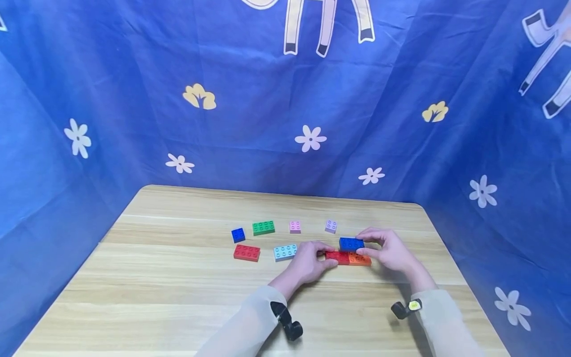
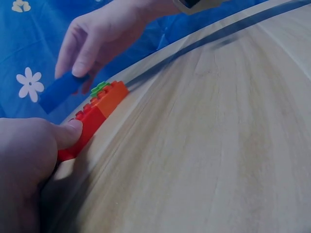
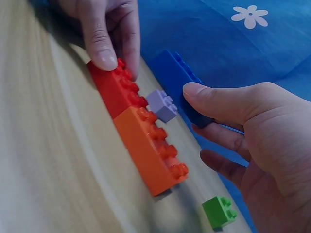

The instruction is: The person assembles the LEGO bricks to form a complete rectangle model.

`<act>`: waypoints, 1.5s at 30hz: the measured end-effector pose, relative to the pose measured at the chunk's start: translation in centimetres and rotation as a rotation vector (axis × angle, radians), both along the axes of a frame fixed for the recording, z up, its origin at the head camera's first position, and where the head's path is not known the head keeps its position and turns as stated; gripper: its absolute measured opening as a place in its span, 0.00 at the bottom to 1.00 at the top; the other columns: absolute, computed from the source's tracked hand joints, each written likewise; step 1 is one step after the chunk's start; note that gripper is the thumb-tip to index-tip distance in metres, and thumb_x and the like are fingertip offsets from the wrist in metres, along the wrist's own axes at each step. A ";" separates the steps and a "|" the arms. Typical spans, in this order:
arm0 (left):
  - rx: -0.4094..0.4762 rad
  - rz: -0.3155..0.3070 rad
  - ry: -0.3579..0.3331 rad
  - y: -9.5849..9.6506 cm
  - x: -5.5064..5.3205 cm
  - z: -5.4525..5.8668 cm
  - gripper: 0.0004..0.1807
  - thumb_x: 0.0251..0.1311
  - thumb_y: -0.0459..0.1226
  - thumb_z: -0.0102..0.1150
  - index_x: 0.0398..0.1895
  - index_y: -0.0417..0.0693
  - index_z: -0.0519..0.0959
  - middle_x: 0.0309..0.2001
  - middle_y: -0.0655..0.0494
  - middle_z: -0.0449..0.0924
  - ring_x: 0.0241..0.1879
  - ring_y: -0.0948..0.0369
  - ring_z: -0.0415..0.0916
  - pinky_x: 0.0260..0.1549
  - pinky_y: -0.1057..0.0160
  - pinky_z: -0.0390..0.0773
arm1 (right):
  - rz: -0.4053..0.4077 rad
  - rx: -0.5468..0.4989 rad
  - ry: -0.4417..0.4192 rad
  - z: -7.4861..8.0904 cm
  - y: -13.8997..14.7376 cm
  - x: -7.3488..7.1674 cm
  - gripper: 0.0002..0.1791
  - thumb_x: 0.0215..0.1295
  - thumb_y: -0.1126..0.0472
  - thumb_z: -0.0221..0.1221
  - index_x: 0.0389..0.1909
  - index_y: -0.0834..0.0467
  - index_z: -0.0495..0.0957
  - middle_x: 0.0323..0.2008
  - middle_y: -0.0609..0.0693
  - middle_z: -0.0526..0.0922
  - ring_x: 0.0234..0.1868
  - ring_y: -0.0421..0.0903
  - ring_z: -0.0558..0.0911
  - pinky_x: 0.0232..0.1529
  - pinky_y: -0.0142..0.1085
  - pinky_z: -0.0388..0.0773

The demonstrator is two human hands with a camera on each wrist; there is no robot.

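Observation:
My right hand (image 1: 391, 249) pinches a long blue brick (image 1: 350, 244) between thumb and fingers. In the right wrist view that blue brick (image 3: 171, 75) is held up in the air, apart from the bricks below. Beneath it, a red brick (image 1: 340, 258) and an orange brick (image 1: 360, 260) lie end to end on the table, studs up. My left hand (image 1: 307, 264) grips the red brick's left end, its thumb on the near side as seen in the left wrist view. The two bricks touch at their short ends; whether anything joins them cannot be seen.
Left of my hands lie a light blue brick (image 1: 284, 252), another red brick (image 1: 247, 253) and a small blue brick (image 1: 238, 235). Behind them are green (image 1: 263, 227), pink (image 1: 295, 227) and lavender (image 1: 330, 226) bricks. A small light green brick (image 3: 218, 212) sits near the orange one.

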State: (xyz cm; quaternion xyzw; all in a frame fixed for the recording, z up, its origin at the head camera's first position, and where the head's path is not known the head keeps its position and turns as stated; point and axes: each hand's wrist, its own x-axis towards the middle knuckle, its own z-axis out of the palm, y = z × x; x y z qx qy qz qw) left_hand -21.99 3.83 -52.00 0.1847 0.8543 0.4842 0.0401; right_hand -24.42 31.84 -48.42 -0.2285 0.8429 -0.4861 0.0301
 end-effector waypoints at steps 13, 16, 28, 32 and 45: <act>-0.021 0.035 -0.068 0.4 0.1 0.9 0.17 0.63 0.42 0.77 0.54 0.51 0.89 0.55 0.55 0.87 0.60 0.53 0.80 0.62 0.52 0.77 | -0.028 0.023 -0.019 -1.7 0.3 1.2 0.18 0.58 0.62 0.79 0.51 0.53 0.90 0.53 0.49 0.86 0.57 0.51 0.81 0.61 0.42 0.80; -0.016 0.037 -0.074 0.5 0.2 0.9 0.17 0.63 0.41 0.77 0.54 0.51 0.89 0.55 0.55 0.87 0.60 0.54 0.80 0.61 0.53 0.77 | -0.012 0.018 -0.005 -2.1 0.4 1.3 0.19 0.59 0.61 0.79 0.51 0.52 0.90 0.53 0.48 0.86 0.56 0.50 0.82 0.59 0.38 0.81; -0.012 0.036 -0.087 0.4 0.1 0.6 0.18 0.63 0.42 0.77 0.55 0.51 0.89 0.56 0.55 0.86 0.62 0.53 0.79 0.63 0.52 0.76 | 0.018 -0.008 0.000 -2.3 0.1 1.5 0.19 0.58 0.63 0.79 0.52 0.53 0.90 0.52 0.49 0.87 0.55 0.50 0.83 0.58 0.35 0.80; -0.019 0.034 -0.081 0.4 0.1 0.6 0.18 0.63 0.42 0.76 0.56 0.51 0.89 0.57 0.55 0.86 0.62 0.53 0.79 0.64 0.52 0.75 | 0.010 0.013 -0.006 -2.2 0.0 1.6 0.19 0.58 0.62 0.79 0.51 0.52 0.90 0.53 0.48 0.87 0.56 0.51 0.83 0.60 0.34 0.79; -0.033 0.031 -0.072 0.4 0.1 0.4 0.19 0.63 0.43 0.77 0.56 0.52 0.88 0.58 0.55 0.85 0.63 0.53 0.78 0.64 0.51 0.75 | -0.011 0.087 -0.003 -1.9 0.1 1.5 0.19 0.59 0.60 0.79 0.52 0.52 0.90 0.54 0.47 0.87 0.58 0.52 0.82 0.61 0.40 0.79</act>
